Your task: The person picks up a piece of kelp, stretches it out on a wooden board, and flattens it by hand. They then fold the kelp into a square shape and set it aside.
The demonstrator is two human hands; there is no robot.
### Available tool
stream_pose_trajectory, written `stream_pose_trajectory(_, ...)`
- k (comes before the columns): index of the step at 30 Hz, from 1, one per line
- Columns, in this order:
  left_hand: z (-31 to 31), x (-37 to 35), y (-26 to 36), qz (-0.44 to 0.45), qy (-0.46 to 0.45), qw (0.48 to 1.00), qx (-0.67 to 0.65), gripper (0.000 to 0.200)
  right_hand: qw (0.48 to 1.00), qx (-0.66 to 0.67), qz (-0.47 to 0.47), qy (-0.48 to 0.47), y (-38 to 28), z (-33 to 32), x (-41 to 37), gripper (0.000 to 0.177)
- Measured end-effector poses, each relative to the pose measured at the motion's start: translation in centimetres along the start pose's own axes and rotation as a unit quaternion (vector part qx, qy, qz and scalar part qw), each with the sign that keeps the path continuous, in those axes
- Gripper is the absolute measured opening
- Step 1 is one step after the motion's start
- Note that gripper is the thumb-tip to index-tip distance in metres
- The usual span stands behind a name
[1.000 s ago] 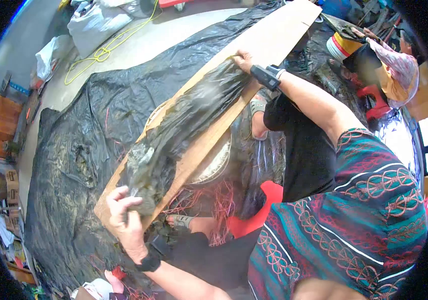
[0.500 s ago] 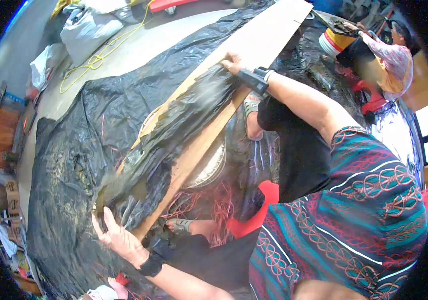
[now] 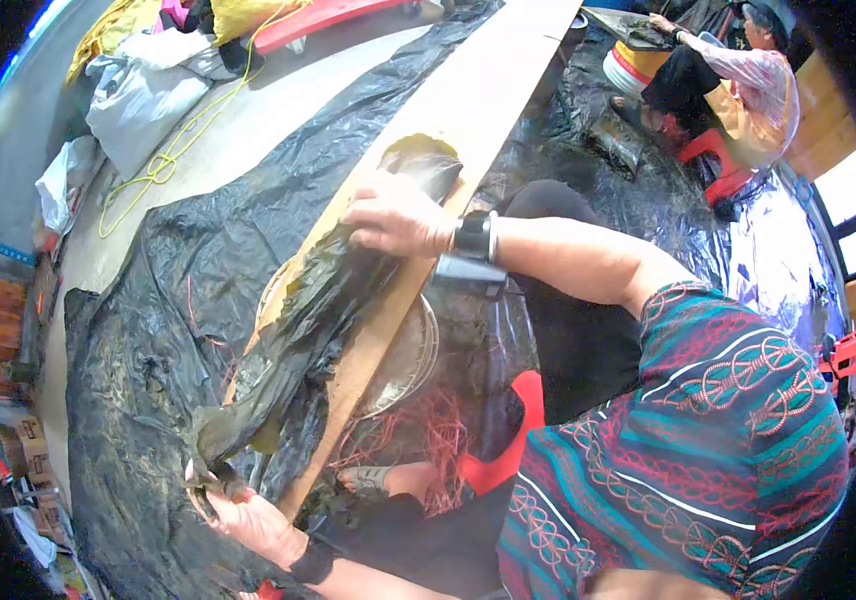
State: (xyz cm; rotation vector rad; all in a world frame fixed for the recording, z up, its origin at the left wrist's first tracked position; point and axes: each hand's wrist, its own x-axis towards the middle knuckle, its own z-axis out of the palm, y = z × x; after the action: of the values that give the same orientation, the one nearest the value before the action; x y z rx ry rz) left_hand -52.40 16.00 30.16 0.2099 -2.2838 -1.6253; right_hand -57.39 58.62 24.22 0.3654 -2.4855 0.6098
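A long wooden board (image 3: 488, 95) slopes across the view from upper right to lower left. On it lies a dark olive, wet-looking strip of kelp (image 3: 298, 350), folded lengthwise, with its rounded far end on the bare wood. My right hand (image 3: 398, 215) is closed over the strip near that far end, its fingers curled onto the edge. At the board's lower end my left hand (image 3: 253, 525) grips the near end of the kelp, fingers bent around it and partly hidden.
Black plastic sheeting (image 3: 138, 400) covers the floor. Beside the board are a round pale basket (image 3: 418, 365), pink strings (image 3: 438, 450) and a red stool (image 3: 513, 430). White sacks (image 3: 148, 95) and yellow rope (image 3: 163, 165) lie upper left. Another person (image 3: 743, 85) sits working upper right.
My right hand has moved down the board toward me, from the board's far part onto the kelp. My left hand has gone from spread fingers to gripping the kelp's end. The view has shifted slightly.
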Motion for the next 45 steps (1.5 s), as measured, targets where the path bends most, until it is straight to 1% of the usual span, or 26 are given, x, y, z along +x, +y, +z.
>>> stream_pose_trajectory(1,-0.2,0.1,-0.6,0.0,0.0,1.0,0.005,0.038,0.999,-0.036,-0.004,0.001,-0.9,0.2,0.3,0.02)
stream_pose_trajectory(3,-0.6,0.4,-1.4,-0.012,-0.03,0.99,-0.137,0.033,0.998,-0.067,-0.007,0.002,-1.7,0.6,0.7,0.018)
stream_pose_trajectory(4,-0.9,0.4,-1.7,-0.013,-0.028,0.991,-0.133,0.033,0.997,-0.072,-0.008,-0.022,-1.6,0.8,1.0,0.015)
stream_pose_trajectory(6,-0.4,0.3,-0.9,-0.074,-0.015,0.966,-0.247,0.034,0.996,-0.074,-0.01,-0.049,-1.6,0.8,1.5,0.013)
stream_pose_trajectory(9,-0.3,0.3,-0.2,-0.087,0.003,0.964,-0.253,0.037,1.0,-0.02,-0.012,-0.01,-1.6,0.5,2.3,0.007)
stream_pose_trajectory(10,-0.3,0.1,0.1,-0.09,0.004,0.961,-0.262,0.036,1.0,-0.016,-0.013,-0.012,-1.5,0.5,2.4,0.007)
stream_pose_trajectory(13,-0.3,0.0,0.4,-0.114,0.02,0.961,-0.252,0.036,0.999,0.018,0.006,0.042,-1.2,0.4,2.3,0.007)
stream_pose_trajectory(17,0.1,0.1,0.7,-0.107,0.031,0.96,-0.257,0.035,0.997,0.022,0.003,0.067,-1.6,-0.1,2.6,0.008)
stream_pose_trajectory(19,0.0,0.5,0.4,-0.104,-0.017,0.954,-0.279,0.033,0.998,0.017,0.002,0.068,-2.0,-0.2,2.6,0.008)
stream_pose_trajectory(21,0.6,0.7,0.4,-0.095,-0.012,0.949,-0.301,0.032,0.997,0.012,0.002,0.07,-2.3,-0.3,2.7,0.009)
stream_pose_trajectory(23,0.9,1.0,-0.1,-0.086,-0.007,0.943,-0.323,0.031,0.992,0.078,-0.027,0.1,-2.7,-0.4,2.9,0.011)
stream_pose_trajectory(24,0.8,1.3,-0.6,-0.072,-0.036,0.924,-0.373,0.03,0.991,0.08,-0.028,0.101,-2.9,-0.9,2.8,0.011)
stream_pose_trajectory(25,0.6,1.7,-1.2,-0.058,-0.064,0.903,-0.421,0.029,0.988,0.109,-0.088,0.06,-3.2,-1.9,2.4,0.014)
stream_pose_trajectory(26,0.5,1.9,-2.0,-0.056,-0.061,0.904,-0.419,0.029,0.979,0.137,-0.15,0.019,-3.5,-2.6,2.0,0.017)
stream_pose_trajectory(27,0.4,2.1,-3.1,-0.051,-0.041,0.91,-0.408,0.029,0.975,0.131,-0.177,-0.011,-3.4,-2.3,1.3,0.014)
stream_pose_trajectory(28,0.3,2.3,-4.1,-0.048,-0.022,0.916,-0.398,0.028,0.974,0.135,-0.163,-0.081,-3.6,-2.4,0.1,0.018)
stream_pose_trajectory(29,0.2,2.3,-4.6,-0.076,-0.004,0.913,-0.4,0.027,0.962,0.152,-0.186,-0.127,-3.5,-2.1,-0.6,0.018)
stream_pose_trajectory(30,0.1,2.1,-5.1,-0.076,-0.002,0.914,-0.398,0.027,0.948,0.168,-0.207,-0.174,-3.3,-1.7,-1.2,0.018)
stream_pose_trajectory(32,-0.2,1.7,-5.8,-0.124,-0.005,0.904,-0.409,0.027,0.944,0.183,-0.207,-0.179,-3.0,-1.6,-1.8,0.017)
stream_pose_trajectory(37,-0.6,1.1,-5.6,-0.121,-0.018,0.892,-0.434,0.023,0.955,0.169,-0.15,-0.191,-3.5,-1.1,-1.8,0.02)
stream_pose_trajectory(39,-0.3,1.1,-4.5,-0.123,-0.028,0.879,-0.461,0.018,0.96,0.192,-0.106,-0.177,-4.7,-0.3,-1.5,0.033)
stream_pose_trajectory(40,-0.1,1.0,-3.9,-0.122,-0.027,0.879,-0.461,0.018,0.96,0.178,-0.117,-0.181,-5.3,0.0,-1.4,0.036)
stream_pose_trajectory(42,0.1,0.9,-3.2,-0.181,0.019,0.854,-0.487,0.017,0.969,0.167,-0.118,-0.136,-7.4,0.6,-1.0,0.042)
stream_pose_trajectory(43,-0.1,1.0,-3.1,-0.181,0.021,0.855,-0.485,0.017,0.969,0.153,-0.117,-0.157,-8.0,1.2,-1.2,0.048)
stream_pose_trajectory(44,-0.3,1.1,-3.2,-0.146,-0.047,0.863,-0.481,0.02,0.966,0.154,-0.131,-0.16,-8.5,2.1,-1.5,0.035)
stream_pose_trajectory(45,-0.4,1.1,-3.2,-0.11,-0.115,0.866,-0.474,0.023,0.964,0.133,-0.151,-0.172,-8.9,2.9,-1.8,0.027)
